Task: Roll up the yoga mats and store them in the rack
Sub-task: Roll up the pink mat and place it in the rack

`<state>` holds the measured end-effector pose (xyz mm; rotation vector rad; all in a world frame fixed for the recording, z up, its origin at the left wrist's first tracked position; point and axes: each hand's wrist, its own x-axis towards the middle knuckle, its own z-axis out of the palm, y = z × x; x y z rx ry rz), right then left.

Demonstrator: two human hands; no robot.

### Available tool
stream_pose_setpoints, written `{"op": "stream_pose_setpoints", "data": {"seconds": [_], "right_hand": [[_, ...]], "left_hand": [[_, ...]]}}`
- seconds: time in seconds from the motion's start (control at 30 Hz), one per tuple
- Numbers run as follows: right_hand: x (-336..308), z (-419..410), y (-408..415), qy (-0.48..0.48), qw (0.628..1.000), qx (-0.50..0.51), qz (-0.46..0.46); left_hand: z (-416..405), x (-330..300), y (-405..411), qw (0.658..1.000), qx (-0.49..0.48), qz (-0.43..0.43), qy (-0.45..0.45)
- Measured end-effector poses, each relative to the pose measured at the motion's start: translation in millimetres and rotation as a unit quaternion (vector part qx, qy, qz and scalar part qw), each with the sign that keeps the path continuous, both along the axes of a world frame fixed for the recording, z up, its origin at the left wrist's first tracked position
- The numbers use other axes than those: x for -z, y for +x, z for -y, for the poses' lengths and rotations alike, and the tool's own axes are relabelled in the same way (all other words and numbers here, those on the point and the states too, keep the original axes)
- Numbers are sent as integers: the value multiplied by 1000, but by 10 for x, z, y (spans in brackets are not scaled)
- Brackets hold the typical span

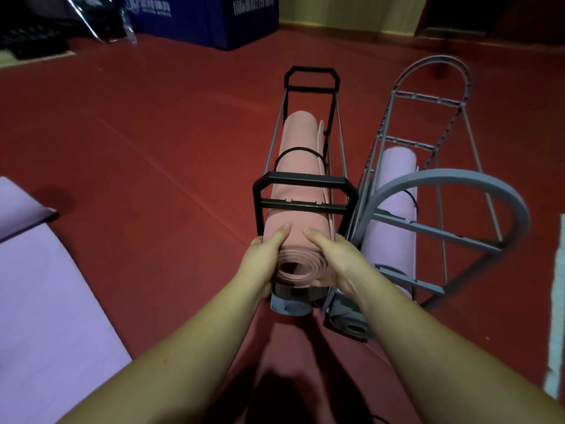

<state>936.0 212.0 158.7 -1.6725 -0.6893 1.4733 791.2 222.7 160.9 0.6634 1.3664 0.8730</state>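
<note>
A rolled pink yoga mat (301,166), bound by a black strap, lies lengthwise in the top tier of the black rack (305,180). My left hand (264,258) grips the roll's near end from the left, thumb on top. My right hand (333,255) grips the same end from the right. A grey-blue rolled mat (290,307) lies in the tier below. A grey arched rack (452,179) stands to the right with a rolled lilac mat (394,215) in it and a dark grey roll (351,324) at its bottom. An unrolled lilac mat (46,301) lies flat on the floor at left.
Red floor (153,148) stretches around the racks. Blue barrier panels (208,16) and dark equipment stand at the back left. A pale mat edge (555,316) shows at the far right. My shadow falls on the floor between my arms.
</note>
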Motion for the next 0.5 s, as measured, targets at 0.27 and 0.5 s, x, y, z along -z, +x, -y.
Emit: {"op": "stream_pose_setpoints", "data": {"seconds": [0.27, 0.5], "right_hand": [[58, -209, 30, 35, 999, 26, 5], [303, -192, -52, 109, 991, 72, 38]], "left_hand": [[-256, 104, 51, 1000, 1, 2, 27], [-235, 255, 81, 997, -61, -33, 39]]}}
